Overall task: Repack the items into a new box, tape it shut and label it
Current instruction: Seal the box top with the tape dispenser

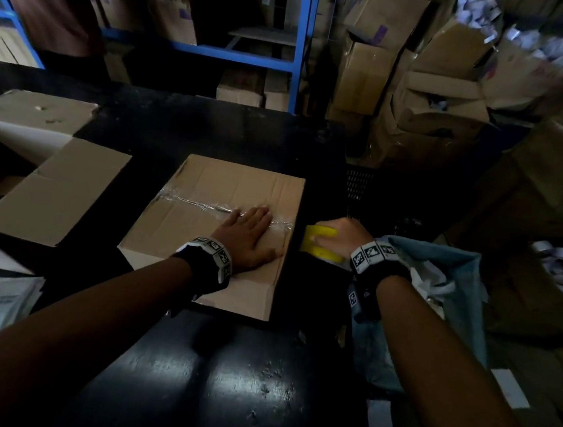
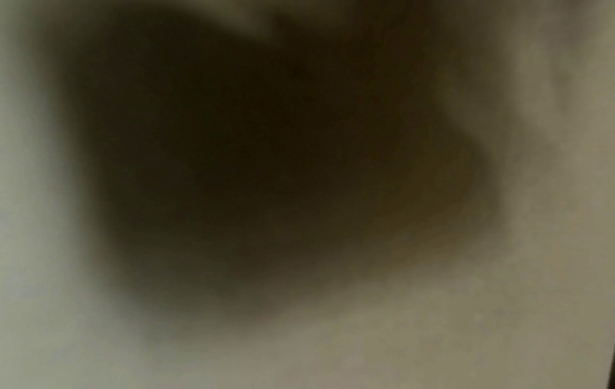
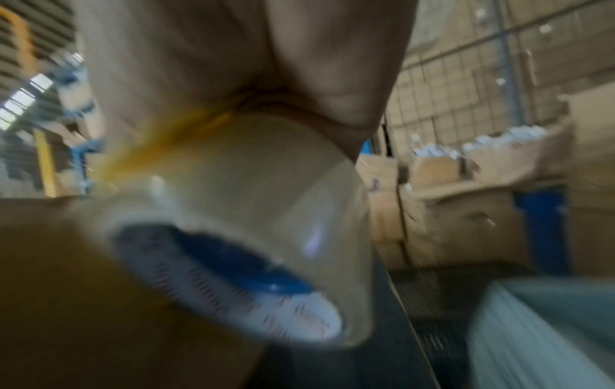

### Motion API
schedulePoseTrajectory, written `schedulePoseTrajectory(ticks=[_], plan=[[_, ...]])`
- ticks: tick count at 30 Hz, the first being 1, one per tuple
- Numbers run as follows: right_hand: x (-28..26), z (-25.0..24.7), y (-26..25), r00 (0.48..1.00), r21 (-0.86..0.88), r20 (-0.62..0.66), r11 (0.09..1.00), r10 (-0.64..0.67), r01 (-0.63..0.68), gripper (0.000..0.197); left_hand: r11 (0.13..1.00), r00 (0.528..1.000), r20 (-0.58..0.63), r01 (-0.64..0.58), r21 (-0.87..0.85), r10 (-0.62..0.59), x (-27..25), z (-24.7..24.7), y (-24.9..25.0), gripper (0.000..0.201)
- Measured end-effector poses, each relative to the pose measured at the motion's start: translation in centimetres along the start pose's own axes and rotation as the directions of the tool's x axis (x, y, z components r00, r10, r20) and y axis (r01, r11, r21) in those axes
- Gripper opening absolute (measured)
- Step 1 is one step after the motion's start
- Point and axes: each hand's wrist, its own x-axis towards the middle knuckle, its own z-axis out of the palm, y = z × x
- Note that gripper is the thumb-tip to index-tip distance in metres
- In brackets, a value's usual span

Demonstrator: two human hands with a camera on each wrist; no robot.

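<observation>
The closed cardboard box sits mid-table with clear tape already laid across its top seam, running from 9 toward 3 o'clock. The left hand presses flat, fingers straight, on the tape's 3 o'clock end. The right hand grips the yellow tape dispenser just past that edge. Judging by this, sealing is nearly finished; no label shows yet.
</observation>
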Motion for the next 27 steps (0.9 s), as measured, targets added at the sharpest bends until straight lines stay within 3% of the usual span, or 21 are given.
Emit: schedulePoseTrajectory(ticks=[2, 6, 13, 16, 19, 23, 27], plan=[[-0.1, 1.6, 0.7, 0.997, 0.029, 0.032, 0.997, 0.075, -0.076, 0.039, 1.0, 1.0, -0.002, -0.007, -0.001, 0.007, 0.1, 0.1, -0.2, 0.095], [-0.1, 5.6, 2.8, 0.971, 0.02, 0.131, 0.978, 0.202, -0.206, 0.071, 1.0, 1.0, -0.016, -0.016, 0.003, 0.016, 0.0, 0.1, -0.1, 0.094], [-0.5, 9.8, 3.4, 0.98, -0.137, 0.063, 0.974, 0.189, -0.179, 0.082, 1.0, 0.999, -0.029, -0.019, -0.018, 0.019, -0.2, -0.3, 0.0, 0.095], [-0.4, 10.2, 2.9, 0.973, -0.095, 0.061, 0.972, 0.221, -0.214, 0.065, 0.996, 0.997, -0.055, -0.054, -0.069, 0.05, -0.5, -0.6, -0.3, 0.086], [0.0, 8.5, 0.9, 0.969, 0.017, -0.145, 0.979, 0.202, -0.202, 0.037, 0.99, 0.992, -0.099, -0.093, -0.104, 0.083, -1.1, -1.3, -0.8, 0.067], [1.5, 5.6, -2.5, 0.91, 0.162, -0.394, 0.984, 0.128, -0.068, 0.038, 0.999, 0.995, -0.095, -0.022, -0.038, 0.018, -2.2, -2.3, -2.7, 0.055], [2.6, 5.4, -6.1, 0.933, 0.085, -0.357, 0.994, -0.038, 0.073, 0.04, 0.988, 0.986, -0.062, 0.155, 0.0, -0.155, -2.9, -3.3, -7.5, 0.057]])
